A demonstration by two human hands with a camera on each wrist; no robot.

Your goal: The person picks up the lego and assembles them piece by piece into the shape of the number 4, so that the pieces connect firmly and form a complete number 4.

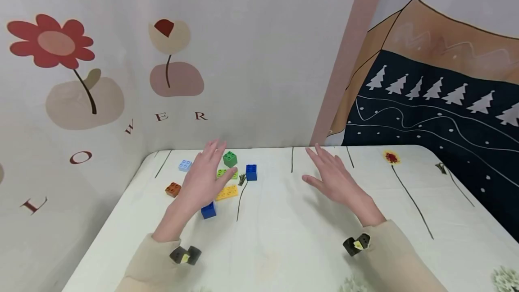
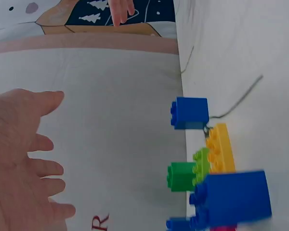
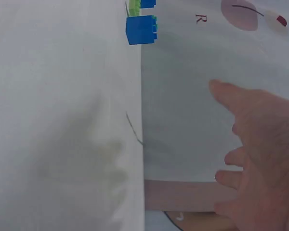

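My left hand [image 1: 202,181] hovers over the left part of the table with its fingers spread, holding nothing. Around and below it lie toy building bricks: a light blue brick [image 1: 185,165], an orange-brown brick [image 1: 173,189], a green brick [image 1: 229,159], a lime brick [image 1: 234,175], a yellow brick [image 1: 227,192] and a blue brick [image 1: 208,211]. Another blue brick [image 1: 251,172] stands to the right of the group. A pink piece [image 2: 223,228] peeks out at the bottom of the left wrist view, mostly hidden. My right hand [image 1: 338,177] hangs above the cloth, fingers extended, apart from every brick.
A white cloth [image 1: 275,238] printed with flower stems covers the table. Behind it hangs a pale curtain [image 1: 259,57] with flowers and letters. A dark panel with white trees [image 1: 425,111] drops beside the table's right edge.
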